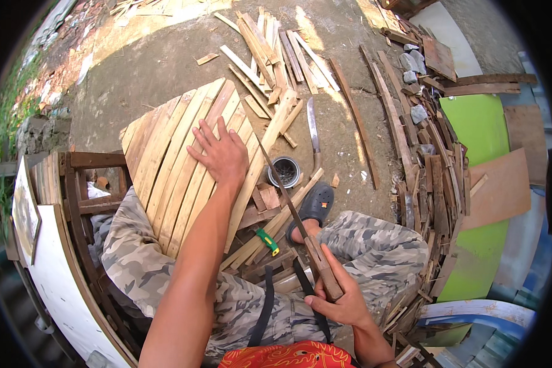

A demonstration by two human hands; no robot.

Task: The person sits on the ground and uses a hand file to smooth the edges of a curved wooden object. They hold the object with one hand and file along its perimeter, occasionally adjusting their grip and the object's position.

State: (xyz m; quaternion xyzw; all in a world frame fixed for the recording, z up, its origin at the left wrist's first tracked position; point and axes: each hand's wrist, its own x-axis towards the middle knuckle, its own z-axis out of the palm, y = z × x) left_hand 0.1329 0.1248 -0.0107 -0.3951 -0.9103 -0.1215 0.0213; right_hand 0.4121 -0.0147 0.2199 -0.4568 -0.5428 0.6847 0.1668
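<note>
My left hand [222,154] lies flat, fingers spread, on a curved panel of pale wooden slats [172,165] that rests across my left knee. My right hand [340,297] grips the wooden handle of a long thin saw [282,187]. Its blade runs up and to the left, ending at the right edge of the slat panel. I sit in camouflage trousers with a dark clog [316,205] on my foot.
A large knife [313,132] and a small metal tin [284,172] lie on the dirt beyond the panel. A green-handled tool [267,241] rests among slats near my knee. Wood offcuts [276,55] are piled ahead and at right, by green boards [478,126]. A wooden frame [83,190] stands at left.
</note>
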